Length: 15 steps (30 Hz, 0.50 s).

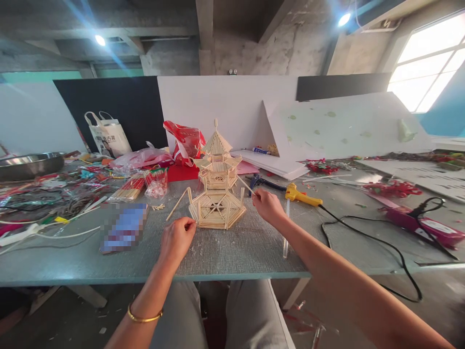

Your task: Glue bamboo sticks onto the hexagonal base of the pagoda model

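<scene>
A pagoda model point(217, 213) built of thin wooden sticks stands upright on the table, with a six-sided base and a tiered, pointed roof. My right hand point(269, 207), to its right, pinches a thin wooden stick point(246, 185) that slants up toward the model's middle tier. Close by the base's front left corner is my left hand point(178, 236), its fingers closed; what they hold, if anything, is hidden. Left of the model, another stick point(177, 205) lies at a slant, near a few short stick pieces point(158, 207).
A yellow glue gun point(303, 195) with a black cord lies at right, beside a clear glue stick point(286, 232). Blue-handled pliers point(256, 182) lie behind my right hand. At left are a phone point(125, 227), bagged sticks point(128, 188) and a metal bowl point(31, 166). A magenta power strip point(423, 227) sits far right.
</scene>
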Motion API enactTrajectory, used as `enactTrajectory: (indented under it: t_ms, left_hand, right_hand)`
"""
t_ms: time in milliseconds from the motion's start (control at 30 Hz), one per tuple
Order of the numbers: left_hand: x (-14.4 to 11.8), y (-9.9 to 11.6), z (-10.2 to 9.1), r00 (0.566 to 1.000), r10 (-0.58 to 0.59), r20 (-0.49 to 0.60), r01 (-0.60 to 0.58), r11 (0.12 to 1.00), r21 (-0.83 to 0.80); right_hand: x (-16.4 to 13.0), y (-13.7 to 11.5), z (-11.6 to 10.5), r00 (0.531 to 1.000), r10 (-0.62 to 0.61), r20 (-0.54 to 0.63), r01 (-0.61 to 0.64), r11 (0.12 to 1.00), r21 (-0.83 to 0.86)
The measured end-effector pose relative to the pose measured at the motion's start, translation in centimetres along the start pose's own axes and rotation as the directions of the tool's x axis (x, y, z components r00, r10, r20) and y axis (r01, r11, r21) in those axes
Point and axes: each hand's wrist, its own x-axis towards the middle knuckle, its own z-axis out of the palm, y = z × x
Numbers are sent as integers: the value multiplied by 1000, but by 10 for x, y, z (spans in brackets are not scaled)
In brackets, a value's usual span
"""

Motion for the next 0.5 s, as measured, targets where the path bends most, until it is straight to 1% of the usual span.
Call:
enactTrajectory:
  t_ms: [67,200,500]
  left_hand:
    - [0,2,2,1000,6,2,-6,1000,-3]
    - [-1,4,5,1000,23,-17,-23,1000,12]
    - [-4,5,10,994,72,-78,-64,993,103]
  right_hand:
    - [1,1,0,999,11,31,-10,999,-48]
    - [3,3,3,999,25,49,-20,995,-96]
    - [5,5,7,995,36,91,-19,983,-182]
